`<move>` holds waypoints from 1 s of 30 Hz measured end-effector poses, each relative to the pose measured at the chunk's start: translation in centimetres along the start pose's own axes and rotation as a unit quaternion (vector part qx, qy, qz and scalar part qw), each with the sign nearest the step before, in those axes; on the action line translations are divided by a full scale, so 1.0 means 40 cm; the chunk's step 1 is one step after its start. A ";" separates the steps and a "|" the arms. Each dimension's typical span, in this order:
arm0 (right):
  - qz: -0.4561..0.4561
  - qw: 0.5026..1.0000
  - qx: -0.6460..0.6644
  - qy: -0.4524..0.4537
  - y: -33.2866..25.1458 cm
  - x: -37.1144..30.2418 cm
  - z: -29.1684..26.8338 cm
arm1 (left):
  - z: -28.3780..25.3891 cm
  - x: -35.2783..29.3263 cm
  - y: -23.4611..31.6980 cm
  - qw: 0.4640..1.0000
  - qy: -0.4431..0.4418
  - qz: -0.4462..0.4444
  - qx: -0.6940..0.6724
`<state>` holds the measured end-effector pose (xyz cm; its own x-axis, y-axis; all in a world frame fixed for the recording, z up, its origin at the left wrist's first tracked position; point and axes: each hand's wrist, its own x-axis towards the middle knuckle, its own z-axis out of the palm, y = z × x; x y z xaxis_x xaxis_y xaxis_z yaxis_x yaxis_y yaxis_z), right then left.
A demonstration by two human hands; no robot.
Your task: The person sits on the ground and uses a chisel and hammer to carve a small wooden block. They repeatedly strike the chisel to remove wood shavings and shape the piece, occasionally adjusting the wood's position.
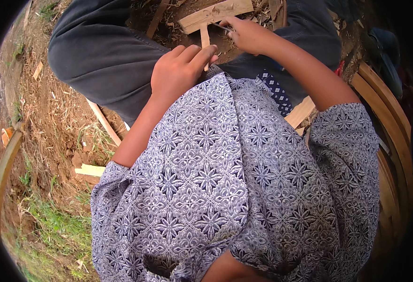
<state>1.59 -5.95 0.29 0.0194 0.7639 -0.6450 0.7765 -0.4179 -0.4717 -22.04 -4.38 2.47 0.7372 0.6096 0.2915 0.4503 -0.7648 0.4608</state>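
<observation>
My left hand (180, 70) is closed round the lower part of a narrow, pale wooden strip (205, 36). The strip's top end meets the edge of a thicker, slightly curved wooden board (216, 15), which lies crosswise between my legs. From my right hand (251, 37), closed beside the strip, juts the thin dark blade of what looks like a knife (222, 27). The blade points left toward the joint of strip and board. Its handle is hidden in my fingers.
My bent legs in dark trousers frame the work, with wood shavings (263, 11) scattered between them. Long curved wooden pieces (385, 108) lie at my right. Offcuts (90, 170) and a thin wooden stick (103, 121) rest on the grassy dirt at my left.
</observation>
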 end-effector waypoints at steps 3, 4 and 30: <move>-0.016 1.000 -0.023 0.004 0.003 -0.007 -0.018 | 0.003 -0.006 -0.006 1.000 0.009 -0.001 0.006; -0.018 0.999 -0.026 -0.020 -0.017 -0.018 -0.045 | 0.004 -0.007 -0.008 1.000 0.012 0.000 0.009; -0.032 0.997 0.058 0.039 0.007 -0.005 -0.040 | -0.016 -0.007 0.001 1.000 0.007 -0.022 -0.016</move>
<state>2.83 -5.45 1.25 0.0246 0.8251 -0.5644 0.7004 -0.4171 -0.5792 -22.56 -4.44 2.96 0.7096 0.6457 0.2819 0.4658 -0.7302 0.4998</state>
